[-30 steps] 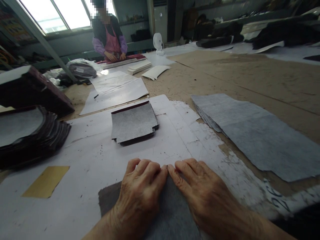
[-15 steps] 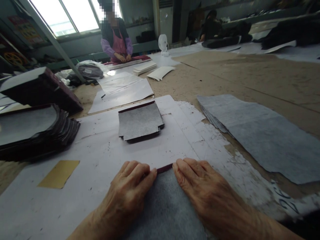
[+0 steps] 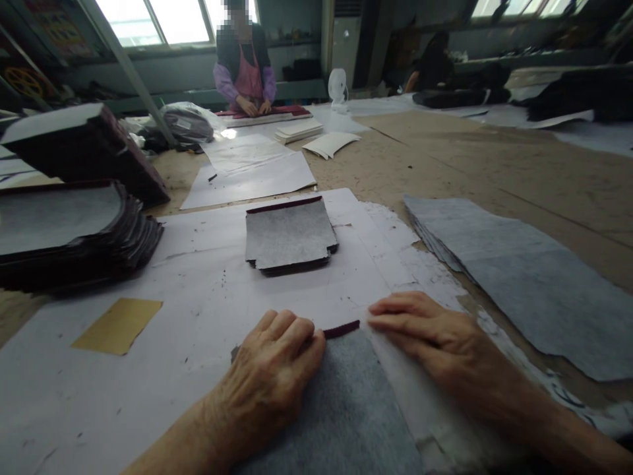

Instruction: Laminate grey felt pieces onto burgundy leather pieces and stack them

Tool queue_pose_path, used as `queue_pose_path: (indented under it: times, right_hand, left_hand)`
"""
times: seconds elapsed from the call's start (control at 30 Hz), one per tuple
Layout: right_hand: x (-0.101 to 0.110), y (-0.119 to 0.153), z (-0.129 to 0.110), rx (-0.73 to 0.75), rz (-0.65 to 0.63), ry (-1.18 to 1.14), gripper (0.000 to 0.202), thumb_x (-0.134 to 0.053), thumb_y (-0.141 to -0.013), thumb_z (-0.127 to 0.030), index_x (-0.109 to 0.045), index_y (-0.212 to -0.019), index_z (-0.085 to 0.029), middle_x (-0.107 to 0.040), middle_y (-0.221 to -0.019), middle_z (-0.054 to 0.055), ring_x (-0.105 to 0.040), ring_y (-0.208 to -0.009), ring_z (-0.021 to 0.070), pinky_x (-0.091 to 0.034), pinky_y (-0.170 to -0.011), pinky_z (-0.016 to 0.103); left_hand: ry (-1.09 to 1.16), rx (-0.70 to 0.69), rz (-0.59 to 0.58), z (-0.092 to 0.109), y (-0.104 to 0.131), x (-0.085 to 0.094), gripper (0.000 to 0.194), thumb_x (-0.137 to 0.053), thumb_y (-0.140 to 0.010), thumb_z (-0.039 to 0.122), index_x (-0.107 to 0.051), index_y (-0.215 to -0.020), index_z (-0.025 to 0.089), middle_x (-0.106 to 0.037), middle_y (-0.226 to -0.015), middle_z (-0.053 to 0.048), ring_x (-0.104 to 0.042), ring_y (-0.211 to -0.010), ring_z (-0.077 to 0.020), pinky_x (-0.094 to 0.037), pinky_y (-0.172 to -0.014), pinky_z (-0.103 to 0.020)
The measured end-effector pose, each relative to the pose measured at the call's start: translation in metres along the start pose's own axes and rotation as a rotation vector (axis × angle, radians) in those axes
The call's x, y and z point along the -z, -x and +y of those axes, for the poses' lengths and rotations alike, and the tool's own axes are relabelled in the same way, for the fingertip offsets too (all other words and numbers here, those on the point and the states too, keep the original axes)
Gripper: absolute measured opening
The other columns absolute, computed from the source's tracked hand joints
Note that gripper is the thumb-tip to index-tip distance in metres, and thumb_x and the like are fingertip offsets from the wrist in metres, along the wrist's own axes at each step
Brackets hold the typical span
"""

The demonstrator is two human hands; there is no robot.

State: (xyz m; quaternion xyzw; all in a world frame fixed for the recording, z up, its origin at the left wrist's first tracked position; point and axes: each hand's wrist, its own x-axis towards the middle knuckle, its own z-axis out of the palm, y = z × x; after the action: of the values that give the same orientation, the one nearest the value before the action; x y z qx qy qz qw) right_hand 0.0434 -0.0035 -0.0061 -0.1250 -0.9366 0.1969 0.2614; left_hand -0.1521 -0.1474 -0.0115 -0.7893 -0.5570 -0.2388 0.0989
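A grey fabric piece (image 3: 359,402) lies at the near edge of the white paper, with a dark red folded strip (image 3: 342,329) along its far edge. My left hand (image 3: 277,369) rests on its far left part, fingers curled and pressed on the folded edge, partly hiding it. Just beyond the right end of the strip is my right hand (image 3: 435,346), its fingers stretched out over the paper and holding nothing. Farther out on the paper sits a small stack of similar grey pieces (image 3: 291,231), dark red along the far edge.
Thick stacks of dark-edged pieces (image 3: 54,221) and a tall block (image 3: 119,158) stand at left. A yellow card (image 3: 119,324) lies on the white paper (image 3: 192,336). Layered grey sheets (image 3: 524,264) spread at right. Across the table a co-worker (image 3: 246,72) handles dark red material.
My right hand has left the folded edge and shifted right, its fingers straightening. My left hand stays on the piece. The view has turned slightly.
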Motion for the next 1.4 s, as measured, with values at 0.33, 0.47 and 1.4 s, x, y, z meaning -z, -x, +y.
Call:
queue_pose_path:
  times: [0.33, 0.47, 1.4]
  right_hand:
    - [-0.027, -0.019, -0.045, 0.152, 0.166, 0.209, 0.033, -0.033, -0.082, -0.003, -0.066, -0.086, -0.009, -0.063, -0.080, 0.010, -0.056, -0.079, 0.0200, -0.053, -0.068, 0.036]
    - [-0.043, -0.017, -0.055, 0.200, 0.101, 0.304, 0.035, -0.030, -0.085, -0.003, -0.065, -0.082, -0.006, -0.061, -0.074, 0.010, -0.055, -0.072, 0.0217, -0.053, -0.061, 0.038]
    - [-0.054, -0.031, -0.065, 0.407, -0.005, 0.253, 0.036, -0.029, -0.084, 0.000, -0.064, -0.091, -0.002, -0.063, -0.080, 0.013, -0.056, -0.077, 0.0207, -0.053, -0.065, 0.035]
  left_hand:
    - [-0.036, 0.002, -0.007, 0.002, -0.002, -0.001, 0.024, -0.034, -0.086, 0.009, -0.059, -0.088, 0.009, -0.053, -0.078, -0.008, -0.043, -0.070, -0.0188, -0.042, -0.059, -0.036]
    - [-0.017, -0.003, -0.007, 0.002, 0.000, 0.002, 0.025, -0.033, -0.089, 0.011, -0.058, -0.086, 0.010, -0.053, -0.079, -0.008, -0.044, -0.070, -0.0180, -0.043, -0.060, -0.035]
    - [0.082, 0.046, 0.014, -0.018, 0.031, 0.022, 0.029, -0.037, -0.083, 0.004, -0.056, -0.104, 0.008, -0.055, -0.081, -0.009, -0.047, -0.073, -0.0165, -0.049, -0.063, -0.033]
